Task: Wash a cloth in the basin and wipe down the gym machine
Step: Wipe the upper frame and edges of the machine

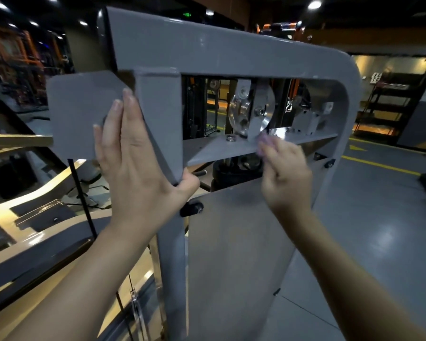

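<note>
The grey gym machine frame [231, 52] fills the middle of the head view, with a silver pulley [246, 112] inside its upper window. My left hand [138, 158] lies flat against the frame's grey upright, its thumb hooked under the lower corner. My right hand [283, 168] is closed on a small pale purple cloth [265, 141], pressed onto the grey shelf plate [221, 148] just below the pulley. Most of the cloth is hidden by my fingers. No basin is in view.
A grey panel [236, 254] closes the frame's lower part. At the left lies a beige and grey machine arm [35, 217] with a black cable [81, 195]. A grey floor with yellow lines [379, 166] spreads to the right, with dark shelving [389, 104] behind.
</note>
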`<state>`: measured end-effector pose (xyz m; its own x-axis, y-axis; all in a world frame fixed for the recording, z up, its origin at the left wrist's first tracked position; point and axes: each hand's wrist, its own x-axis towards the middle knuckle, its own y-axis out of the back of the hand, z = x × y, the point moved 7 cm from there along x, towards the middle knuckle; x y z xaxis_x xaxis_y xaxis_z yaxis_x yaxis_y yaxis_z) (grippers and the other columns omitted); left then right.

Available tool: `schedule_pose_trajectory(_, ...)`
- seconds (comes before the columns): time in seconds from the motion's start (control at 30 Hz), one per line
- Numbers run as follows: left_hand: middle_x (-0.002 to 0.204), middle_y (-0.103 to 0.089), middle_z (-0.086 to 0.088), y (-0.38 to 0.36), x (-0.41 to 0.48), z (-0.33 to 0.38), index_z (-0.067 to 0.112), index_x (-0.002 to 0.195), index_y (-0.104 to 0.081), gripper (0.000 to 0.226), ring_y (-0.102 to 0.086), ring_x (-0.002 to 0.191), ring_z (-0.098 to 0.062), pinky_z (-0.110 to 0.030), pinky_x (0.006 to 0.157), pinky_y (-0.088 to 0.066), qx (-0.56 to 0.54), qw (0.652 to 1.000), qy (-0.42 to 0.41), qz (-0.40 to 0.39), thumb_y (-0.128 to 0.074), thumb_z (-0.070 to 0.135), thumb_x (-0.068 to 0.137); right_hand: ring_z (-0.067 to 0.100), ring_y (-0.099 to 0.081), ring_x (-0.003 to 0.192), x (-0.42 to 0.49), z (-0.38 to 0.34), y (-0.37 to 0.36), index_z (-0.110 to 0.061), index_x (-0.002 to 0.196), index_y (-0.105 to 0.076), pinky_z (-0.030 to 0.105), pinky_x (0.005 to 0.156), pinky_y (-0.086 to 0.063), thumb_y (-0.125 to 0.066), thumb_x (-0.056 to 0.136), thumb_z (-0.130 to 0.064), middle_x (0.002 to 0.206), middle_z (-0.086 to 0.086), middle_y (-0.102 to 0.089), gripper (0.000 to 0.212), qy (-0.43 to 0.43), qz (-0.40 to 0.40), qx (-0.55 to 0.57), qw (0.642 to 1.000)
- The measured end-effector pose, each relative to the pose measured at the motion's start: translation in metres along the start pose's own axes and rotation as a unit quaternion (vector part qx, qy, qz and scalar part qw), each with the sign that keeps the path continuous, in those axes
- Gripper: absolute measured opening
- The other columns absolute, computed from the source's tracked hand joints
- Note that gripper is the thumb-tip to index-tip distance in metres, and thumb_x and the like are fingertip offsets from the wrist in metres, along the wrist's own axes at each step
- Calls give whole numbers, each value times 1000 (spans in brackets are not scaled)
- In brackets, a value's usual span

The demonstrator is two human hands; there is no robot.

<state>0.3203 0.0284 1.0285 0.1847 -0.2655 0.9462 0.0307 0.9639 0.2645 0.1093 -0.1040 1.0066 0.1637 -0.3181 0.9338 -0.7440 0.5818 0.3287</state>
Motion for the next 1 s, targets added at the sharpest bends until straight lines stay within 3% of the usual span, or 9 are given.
schedule_pose_trajectory(0.13,165,-20,-21,1,0,0,-11,156,-15,114,-11,154,-27,-54,127,-6,-4,1000,-4,-4,-78,40,76,29,-57,111,1,-95,-16,-4,123,-71,34,100,-48,-44,92,-4,131,9,-67,41,124,-142,100,977)
schedule_pose_trajectory(0.23,165,-16,-16,2,0,0,-8,157,-13,118,-10,154,-25,-47,127,0,-17,1000,-1,-7,-81,38,73,25,-59,112,18,-89,-16,-11,122,-71,34,101,-49,-50,90,2,130,5,-68,40,157,-227,93,957)
schedule_pose_trajectory(0.33,163,-13,-5,3,0,-1,-6,158,-11,120,-9,154,-24,-45,127,1,-17,1000,3,-8,-82,32,69,20,-61,114,39,-48,-1,-17,123,-72,41,100,-53,-54,98,-4,120,4,-72,33,29,-228,57,971)
schedule_pose_trajectory(0.5,165,-21,-19,1,0,-2,-6,158,-12,122,-9,155,-24,-46,128,0,-14,1000,10,-13,-84,39,71,17,-66,103,35,-107,-5,-11,111,-77,28,95,-52,-59,97,-5,114,3,-75,24,138,-278,156,938)
schedule_pose_trajectory(0.63,166,-20,-19,1,0,-1,-7,158,-12,118,-9,155,-26,-46,128,1,-6,1000,1,-15,-80,34,71,11,-71,83,53,-62,-4,-26,118,-72,32,78,-61,-54,106,-19,106,1,-73,23,-31,-296,100,949)
schedule_pose_trajectory(0.77,165,-22,-21,1,0,-2,-8,157,-14,118,-12,154,-28,-46,128,0,-7,1000,1,-4,-82,38,71,12,-63,95,39,-116,-9,-17,110,-76,20,90,-50,-56,100,-13,104,-8,-74,22,128,-323,141,927)
schedule_pose_trajectory(0.8,165,-22,-21,1,0,-2,-8,157,-14,118,-12,154,-27,-46,128,0,-9,1000,-1,-5,-81,37,72,14,-66,94,41,-111,-8,-16,110,-77,24,90,-52,-57,100,-13,105,-5,-75,22,128,-332,138,924)
schedule_pose_trajectory(0.9,166,-20,-19,1,0,-2,-7,157,-12,116,-10,155,-28,-48,128,-1,-8,1000,-3,-12,-78,35,72,22,-73,89,54,-58,-2,-21,116,-75,44,85,-60,-54,105,-23,107,6,-75,24,-13,-317,83,945)
schedule_pose_trajectory(1.0,165,-21,-20,1,0,-2,-7,157,-12,115,-11,154,-28,-49,128,-3,-11,1000,3,-7,-77,36,73,26,-67,101,44,-81,-8,-17,114,-76,44,94,-54,-49,105,-24,110,8,-74,29,60,-290,56,953)
